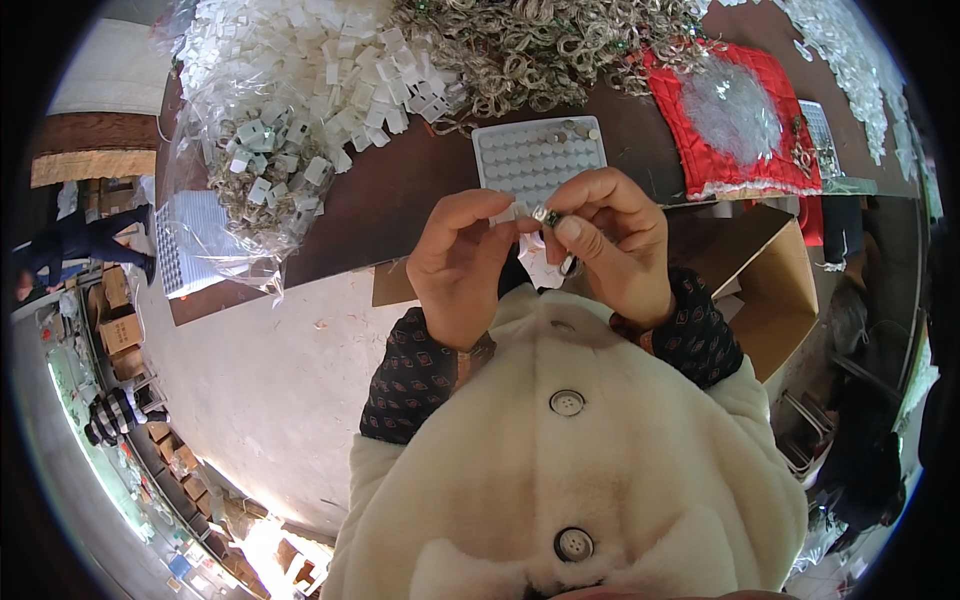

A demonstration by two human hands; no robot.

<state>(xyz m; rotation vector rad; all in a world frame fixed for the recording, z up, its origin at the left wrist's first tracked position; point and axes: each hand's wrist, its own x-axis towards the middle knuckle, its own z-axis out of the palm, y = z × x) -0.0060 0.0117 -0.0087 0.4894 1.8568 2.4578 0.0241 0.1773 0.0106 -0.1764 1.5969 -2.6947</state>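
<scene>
Both hands at the worktop's near edge: right hand (612, 240) pinches a small metal ring (546, 215) w/ white tag (541, 262), left hand (462, 262) grips the tag's other end. Looks like the tagging step; next needs fine fingertip threading, then a slot in the grey tray (540, 155).

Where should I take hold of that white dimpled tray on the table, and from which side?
Probably by the near short edge of the white dimpled tray, coming from the person's side. It lies flat on the brown table, that edge is bare, and a few small metal pieces sit in its far corner, so keep it level.
</scene>
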